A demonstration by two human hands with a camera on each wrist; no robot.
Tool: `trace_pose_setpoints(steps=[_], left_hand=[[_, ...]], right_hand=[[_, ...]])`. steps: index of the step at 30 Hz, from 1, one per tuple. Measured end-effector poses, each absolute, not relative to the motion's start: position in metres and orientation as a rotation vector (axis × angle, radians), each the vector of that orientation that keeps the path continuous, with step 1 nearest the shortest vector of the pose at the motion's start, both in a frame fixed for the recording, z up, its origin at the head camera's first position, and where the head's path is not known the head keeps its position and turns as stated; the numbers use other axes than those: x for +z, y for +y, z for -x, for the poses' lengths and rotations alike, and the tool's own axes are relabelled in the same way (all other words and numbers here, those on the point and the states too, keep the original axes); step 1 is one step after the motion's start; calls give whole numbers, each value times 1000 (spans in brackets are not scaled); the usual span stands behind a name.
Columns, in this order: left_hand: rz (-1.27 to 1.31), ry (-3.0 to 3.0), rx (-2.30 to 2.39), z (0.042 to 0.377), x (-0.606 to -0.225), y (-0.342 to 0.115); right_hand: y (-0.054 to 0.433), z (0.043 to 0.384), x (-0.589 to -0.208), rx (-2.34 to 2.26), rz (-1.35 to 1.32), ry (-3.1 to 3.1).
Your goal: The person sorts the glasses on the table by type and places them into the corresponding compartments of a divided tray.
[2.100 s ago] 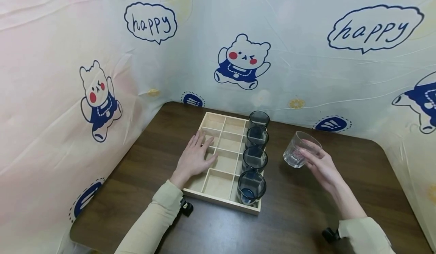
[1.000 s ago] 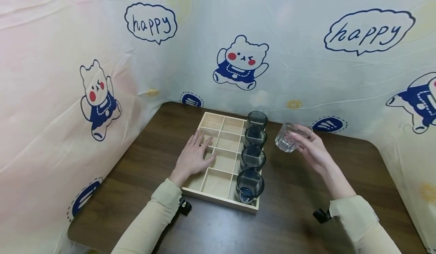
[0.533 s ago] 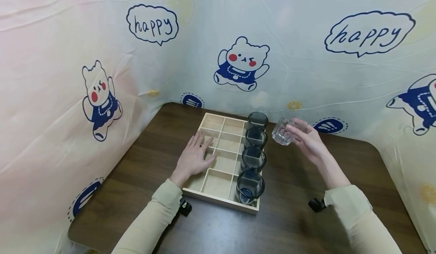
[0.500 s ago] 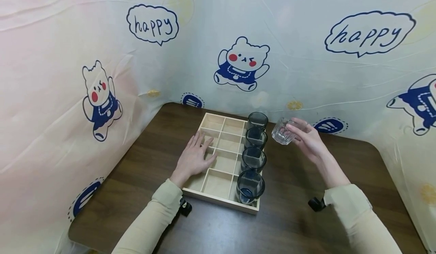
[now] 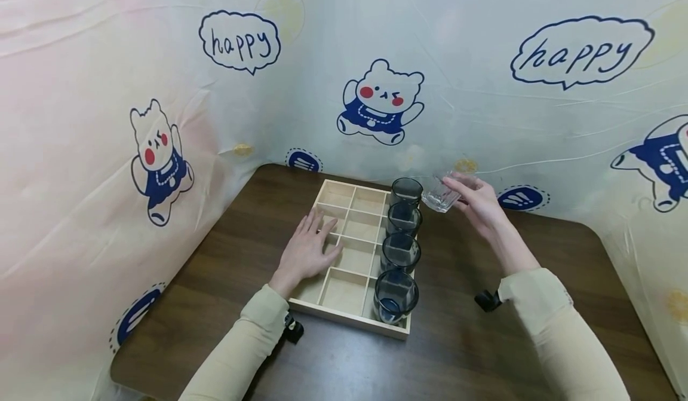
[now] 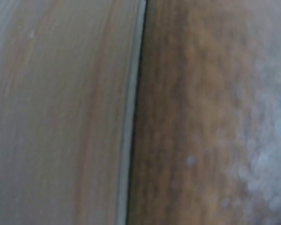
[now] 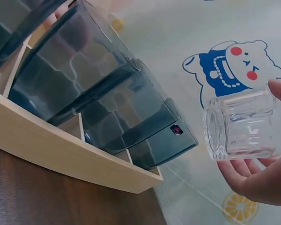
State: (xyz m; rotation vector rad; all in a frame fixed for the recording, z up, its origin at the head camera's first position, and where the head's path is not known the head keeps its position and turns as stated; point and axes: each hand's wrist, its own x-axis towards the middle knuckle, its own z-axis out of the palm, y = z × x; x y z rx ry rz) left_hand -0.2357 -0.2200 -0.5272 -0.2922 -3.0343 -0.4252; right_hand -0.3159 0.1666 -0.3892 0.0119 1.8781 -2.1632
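Observation:
A clear drinking glass (image 5: 438,198) is held up, tilted, by my right hand (image 5: 482,205), beside the farthest dark glass. In the right wrist view, thumb and fingers grip that clear glass (image 7: 243,125) around its rim end, its thick base facing the dark glasses. My left hand (image 5: 306,253) lies with fingers spread over the left column of a pale wooden divided tray (image 5: 344,292). Along the tray's right column stand several smoky dark glasses (image 5: 396,293), one per compartment. Only the tray's side (image 6: 61,122) shows in the left wrist view, without the hand.
The dark brown table (image 5: 457,341) carries the tray and ends just behind it at a printed cloth backdrop (image 5: 462,90). Compartments in the tray's middle column hold nothing. Small black wrist cameras (image 5: 488,300) hang under both sleeves.
My right hand has carried the clear glass left and away from me, toward the far dark glass, tilting it on the way. My left hand and the tray have stayed in place.

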Motion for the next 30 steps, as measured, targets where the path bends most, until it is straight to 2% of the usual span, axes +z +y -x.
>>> trace_pose_setpoints(steps=[15,30], left_hand=[[293,-3048,-433,236,-525,-219],[285,-3049,-416,235,-525,-217]], right_hand=[[117,341,-376,-1997,54,2038],[80,349,-384,-1750,302,2452]])
